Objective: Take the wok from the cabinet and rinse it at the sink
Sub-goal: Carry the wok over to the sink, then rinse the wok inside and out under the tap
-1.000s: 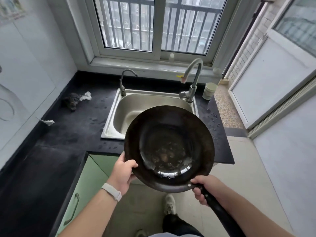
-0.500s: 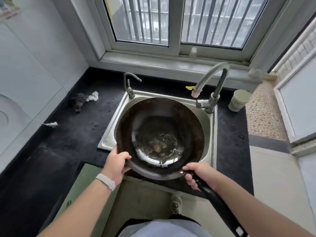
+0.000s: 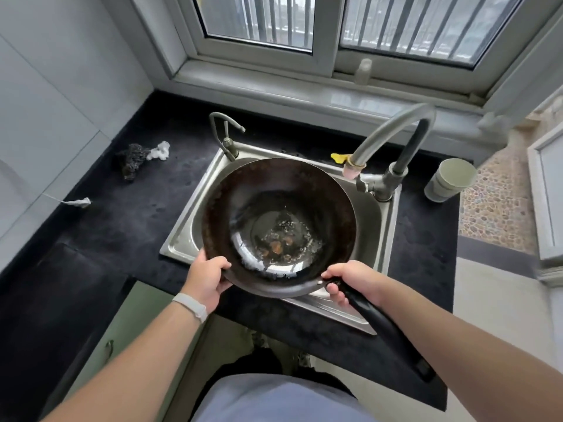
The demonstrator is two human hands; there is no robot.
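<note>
One wok [image 3: 278, 226] is seen, held over the one steel sink [image 3: 189, 236] by two hands. The left hand [image 3: 207, 280] is clamped on the near-left rim, its fingers [image 3: 221, 266] curled over the edge; the right hand [image 3: 353, 281] is wrapped tight around the black handle [image 3: 387, 327] where it meets the pan. Two taps are counted: a thin small tap [image 3: 225, 132] at the sink's far-left corner and a large curved faucet [image 3: 393, 141] at the far right, whose spout ends just beyond the wok's far-right rim. One pale cup [image 3: 451, 179] is stood on the dark table [image 3: 122, 214] to the right of the faucet. To the left, a dark scrubber [image 3: 131, 158] and a white crumpled scrap [image 3: 160, 150] are lain touching, and a second white scrap [image 3: 79, 203] is seen nearer the wall. One small bottle [image 3: 363, 70] is set on the window sill. Most of the basin is hidden by the wok. Inside the wok, brownish residue [image 3: 278, 245] and a wet sheen are held at the bottom.
</note>
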